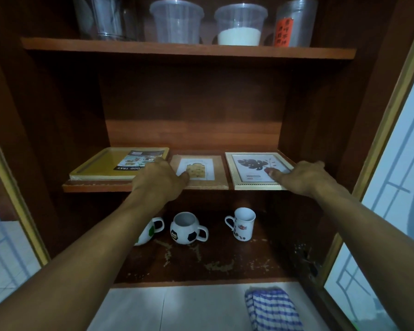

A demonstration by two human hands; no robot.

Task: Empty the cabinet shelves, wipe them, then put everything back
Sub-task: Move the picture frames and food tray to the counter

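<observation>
1. My left hand sits at the left edge of the brown wooden picture frame. The thumb presses on its glass and the fingers curl into the gap beside the flat yellow wooden tray. I read that as a pinch on the frame, though the fingertips are hidden.
2. My right hand grips the right side of the white-and-gold picture frame with the leaf print, thumb on top and fingers wrapped round the edge.
3. Both frames lie flat on the middle cabinet shelf, just beside each other, with their front edges at its lip. The tray is on their left.
4. To do this well, I think I should tip each front edge up first and then draw the frames straight towards me, level and apart so the glass doesn't knock. I'd also keep them clear of the mugs below.
5. The blue-and-white checked cloth waits on the tiled floor for the wipe.
6. For writing, the tray's label reads "FOOD TRAY", upside down to me and part-covered by my hand.
7. The white straight-sided mug carries a red band ending in something like "icafe".
8. The orange label on the clear plastic tub up top has dark characters I can't read.
</observation>
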